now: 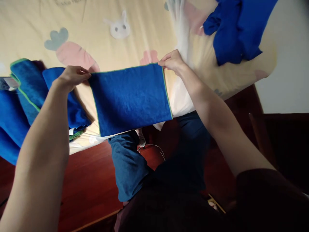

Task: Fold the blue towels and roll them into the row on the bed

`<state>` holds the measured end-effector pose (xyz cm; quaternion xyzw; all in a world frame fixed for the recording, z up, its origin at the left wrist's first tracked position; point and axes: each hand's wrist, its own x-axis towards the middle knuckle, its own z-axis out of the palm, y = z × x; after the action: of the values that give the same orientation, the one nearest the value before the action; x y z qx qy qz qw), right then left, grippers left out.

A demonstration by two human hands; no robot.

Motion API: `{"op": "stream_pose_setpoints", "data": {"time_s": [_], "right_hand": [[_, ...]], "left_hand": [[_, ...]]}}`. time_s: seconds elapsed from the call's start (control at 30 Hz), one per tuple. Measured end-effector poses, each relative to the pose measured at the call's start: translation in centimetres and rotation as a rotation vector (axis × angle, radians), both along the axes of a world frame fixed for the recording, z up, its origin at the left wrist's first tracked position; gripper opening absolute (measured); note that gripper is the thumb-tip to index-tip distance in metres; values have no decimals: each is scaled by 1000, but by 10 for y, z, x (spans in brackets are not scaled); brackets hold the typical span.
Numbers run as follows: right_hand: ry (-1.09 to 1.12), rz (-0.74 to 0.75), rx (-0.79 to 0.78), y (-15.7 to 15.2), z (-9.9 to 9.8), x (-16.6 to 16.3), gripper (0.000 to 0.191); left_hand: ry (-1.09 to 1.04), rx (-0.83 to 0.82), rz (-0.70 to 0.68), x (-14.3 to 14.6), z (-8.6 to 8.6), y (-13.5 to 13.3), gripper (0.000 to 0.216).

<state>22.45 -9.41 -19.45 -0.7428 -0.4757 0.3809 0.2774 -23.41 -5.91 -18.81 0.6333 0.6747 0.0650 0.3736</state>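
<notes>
A blue cloth (131,98) with a green edge hangs folded in the air between my hands, over the near edge of the bed (135,38). My left hand (72,76) pinches its upper left corner. My right hand (172,61) pinches its upper right corner. Both hands are closed on the cloth and hold it stretched flat.
A heap of similar blue cloths (26,100) lies on the bed at the left. Another crumpled blue cloth (235,29) lies at the far right. The sheet is cream with rabbit and carrot prints. Below are a red wooden floor (87,180) and my legs.
</notes>
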Motion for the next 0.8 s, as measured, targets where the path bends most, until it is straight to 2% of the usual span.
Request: {"op": "stream_pose_setpoints", "data": {"time_s": [0.1, 0.2, 0.4, 0.53, 0.6, 0.7, 0.8], "right_hand": [[-22, -41, 35, 4, -1, 0, 17], [-15, -33, 6, 8, -3, 0, 22], [-15, -26, -20, 10, -1, 1, 28], [-41, -45, -17, 9, 0, 2, 23], [-54, -38, -15, 9, 0, 1, 22], [-68, -11, 28, 15, 2, 0, 19], [-157, -24, 131, 30, 3, -5, 21]], "left_hand": [[-31, 12, -46, -3, 2, -5, 61], [-26, 32, -129, -4, 6, -6, 70], [105, -39, -191, -7, 16, 4, 75], [133, -105, -248, 0, 27, 1, 79], [175, -74, -212, 6, 34, -5, 71], [209, 87, -64, 15, 40, -8, 49], [226, 224, 15, 16, 32, 2, 44]]}}
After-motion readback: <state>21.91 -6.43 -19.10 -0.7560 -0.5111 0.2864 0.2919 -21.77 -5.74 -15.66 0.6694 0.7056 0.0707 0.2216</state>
